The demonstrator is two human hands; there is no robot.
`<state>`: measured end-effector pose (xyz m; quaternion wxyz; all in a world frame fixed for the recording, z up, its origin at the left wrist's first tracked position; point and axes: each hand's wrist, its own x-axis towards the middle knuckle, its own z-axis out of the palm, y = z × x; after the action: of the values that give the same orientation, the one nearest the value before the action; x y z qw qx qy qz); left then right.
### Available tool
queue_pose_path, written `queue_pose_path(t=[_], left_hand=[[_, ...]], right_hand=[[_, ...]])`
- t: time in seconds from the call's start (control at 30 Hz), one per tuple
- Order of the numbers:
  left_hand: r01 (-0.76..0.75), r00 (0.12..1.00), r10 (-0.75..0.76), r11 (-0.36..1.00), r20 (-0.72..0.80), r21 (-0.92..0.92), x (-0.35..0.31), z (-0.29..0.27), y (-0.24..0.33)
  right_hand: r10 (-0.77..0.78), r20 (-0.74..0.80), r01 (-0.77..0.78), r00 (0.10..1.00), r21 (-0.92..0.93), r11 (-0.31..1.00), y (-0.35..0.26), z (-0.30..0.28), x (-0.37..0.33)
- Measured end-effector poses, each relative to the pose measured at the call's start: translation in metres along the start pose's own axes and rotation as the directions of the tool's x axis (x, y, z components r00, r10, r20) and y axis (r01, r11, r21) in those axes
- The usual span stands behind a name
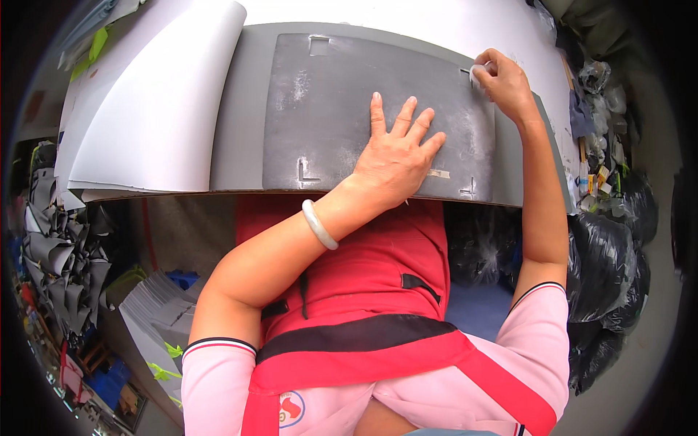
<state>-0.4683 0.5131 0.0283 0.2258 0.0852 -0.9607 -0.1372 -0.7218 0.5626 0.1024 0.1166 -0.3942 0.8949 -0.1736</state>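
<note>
A dark grey template board with cut-out slots at its corners and white smudges lies on a larger grey sheet. My left hand rests flat on the board, right of its middle, fingers spread and holding nothing. At the board's far right corner, my right hand pinches a small whitish piece against a slot. It looks like chalk, but its exact kind is partly hidden by the fingers. A piece of tape sits on the board near my left hand.
A white-faced sheet curls up at the left of the work table. Black plastic bags are piled at the right. Grey cut pieces hang in a heap at the left, with stacked grey sheets below the table edge.
</note>
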Motion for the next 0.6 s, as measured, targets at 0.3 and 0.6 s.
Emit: queue_pose_path(t=[0.3,0.6], left_hand=[[-0.015,1.0,0.015,1.0,0.024,-0.014,-0.002,0.0,-0.001],[-0.027,1.0,0.026,0.999,-0.001,-0.027,0.0,0.002,0.0]], right_hand=[[-0.431,-0.114,0.445,0.895,0.17,0.879,-0.111,0.067,0.002],[-0.573,-0.037,0.574,0.819,0.04,0.818,-0.17,0.103,0.037]])
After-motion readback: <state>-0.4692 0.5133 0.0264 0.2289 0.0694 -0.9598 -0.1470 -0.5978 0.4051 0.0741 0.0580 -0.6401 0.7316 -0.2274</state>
